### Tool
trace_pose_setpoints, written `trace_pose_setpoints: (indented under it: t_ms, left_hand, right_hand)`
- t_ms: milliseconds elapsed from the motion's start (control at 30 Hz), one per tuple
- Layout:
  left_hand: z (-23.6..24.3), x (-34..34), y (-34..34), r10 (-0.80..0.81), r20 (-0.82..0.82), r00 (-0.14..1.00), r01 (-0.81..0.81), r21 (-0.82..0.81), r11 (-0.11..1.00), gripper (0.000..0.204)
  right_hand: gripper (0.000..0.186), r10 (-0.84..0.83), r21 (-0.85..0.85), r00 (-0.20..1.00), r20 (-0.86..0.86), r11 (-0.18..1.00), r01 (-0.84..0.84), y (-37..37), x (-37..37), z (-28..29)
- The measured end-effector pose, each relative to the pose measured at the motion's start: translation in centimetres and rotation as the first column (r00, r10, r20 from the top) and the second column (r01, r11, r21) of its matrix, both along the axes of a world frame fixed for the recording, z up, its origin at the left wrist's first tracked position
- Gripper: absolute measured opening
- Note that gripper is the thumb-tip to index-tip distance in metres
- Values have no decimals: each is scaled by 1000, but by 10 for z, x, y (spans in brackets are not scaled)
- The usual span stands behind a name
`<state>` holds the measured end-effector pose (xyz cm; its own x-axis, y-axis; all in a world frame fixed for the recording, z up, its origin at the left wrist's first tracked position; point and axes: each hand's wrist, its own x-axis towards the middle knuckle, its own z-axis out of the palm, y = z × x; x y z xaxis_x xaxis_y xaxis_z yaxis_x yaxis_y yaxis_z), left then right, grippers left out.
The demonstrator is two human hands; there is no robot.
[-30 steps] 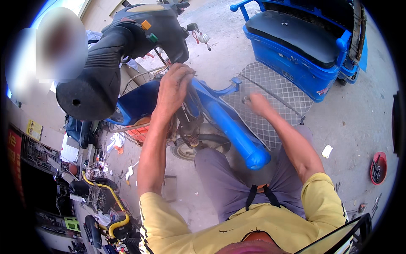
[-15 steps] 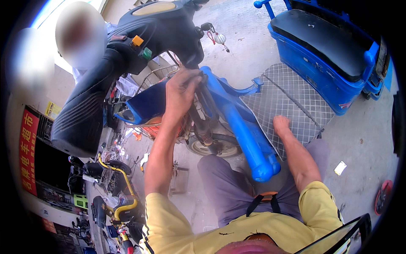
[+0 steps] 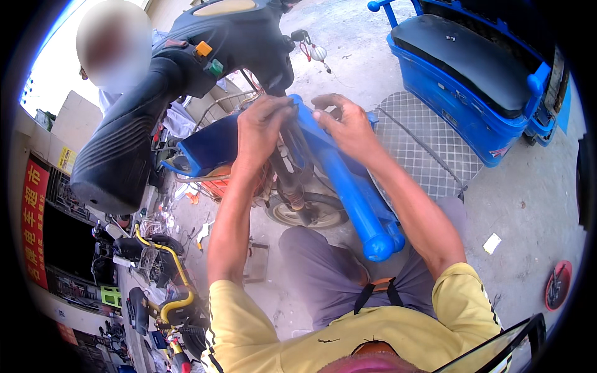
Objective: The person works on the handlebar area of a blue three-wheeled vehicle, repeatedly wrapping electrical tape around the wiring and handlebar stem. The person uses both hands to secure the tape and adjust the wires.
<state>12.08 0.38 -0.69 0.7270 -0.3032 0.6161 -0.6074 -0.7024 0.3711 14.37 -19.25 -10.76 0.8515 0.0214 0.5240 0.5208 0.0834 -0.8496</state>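
Note:
An electric scooter stands before me, its black handlebar [image 3: 205, 50] at the upper left and its blue front shell [image 3: 348, 180] below. My left hand [image 3: 264, 127] is at the steering column under the handlebar, fingers pinched together; whatever lies between them is too small to make out. Just right of it, beside the top of the blue shell, is my right hand [image 3: 351, 127]. Its fingers are bent, with the thumb and forefinger apart and nothing visible between them. Keys with a round white charm [image 3: 318, 53] hang from the right of the column.
Behind the column sits a wire basket [image 3: 227, 109]. The scooter's checkered footboard [image 3: 416, 149] and blue seat box [image 3: 460, 93] extend right. A red bowl [image 3: 558, 285] with dark items is on the floor at far right. Parked scooters with a yellow frame [image 3: 183, 280] stand left; another person is beyond the handlebar.
My right hand has risen from over the footboard to beside my left hand, its fingers loosening from a closed shape. The left hand stays at the column. The view has shifted slightly.

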Motion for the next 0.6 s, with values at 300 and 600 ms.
trace_pose_setpoints:
  t_ms: [300,600]
  left_hand:
    - [2,-5,-9,55,86,995,-59,54,997,16]
    - [-4,-7,-22,114,-58,992,-123,-182,976,17]
  right_hand:
    - [22,75,137,997,-14,988,-73,33,10,21]
    - [19,-83,116,996,26,990,80,36,0,17]
